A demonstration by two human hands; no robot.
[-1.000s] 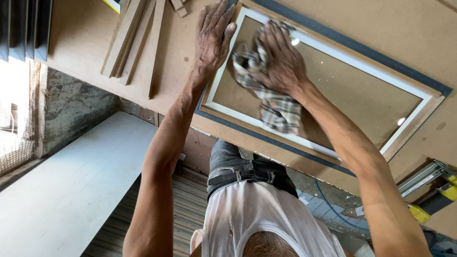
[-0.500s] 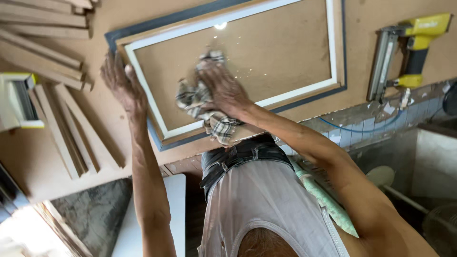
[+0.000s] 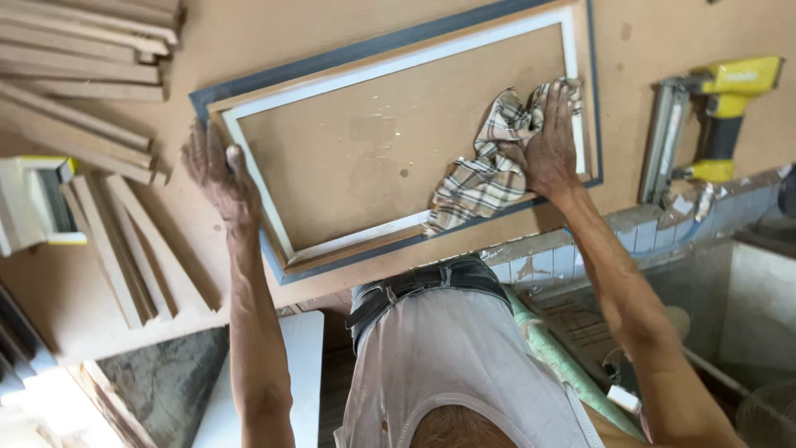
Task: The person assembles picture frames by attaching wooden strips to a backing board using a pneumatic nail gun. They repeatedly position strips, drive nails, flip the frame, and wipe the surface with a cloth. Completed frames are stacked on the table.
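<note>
A rectangular wooden picture frame (image 3: 398, 62) with a white inner edge and grey-blue outer edge lies flat on a brown workbench (image 3: 274, 25). My left hand (image 3: 217, 176) presses flat on the frame's left end. At the frame's right side my right hand (image 3: 549, 143) presses a checked cloth (image 3: 485, 174) against the surface inside the frame. The cloth is crumpled and spreads toward the frame's near edge.
Several wooden moulding strips (image 3: 91, 91) lie stacked at the left of the bench. A yellow and grey nail gun (image 3: 705, 124) rests at the right. A white and yellow tool (image 3: 33, 203) sits at the far left. Below are a tiled ledge (image 3: 647, 232) and a white board (image 3: 265, 390).
My right hand has slid the cloth from the frame's middle to its right side. The left hand stays on the frame's left end. The camera view has swung round.
</note>
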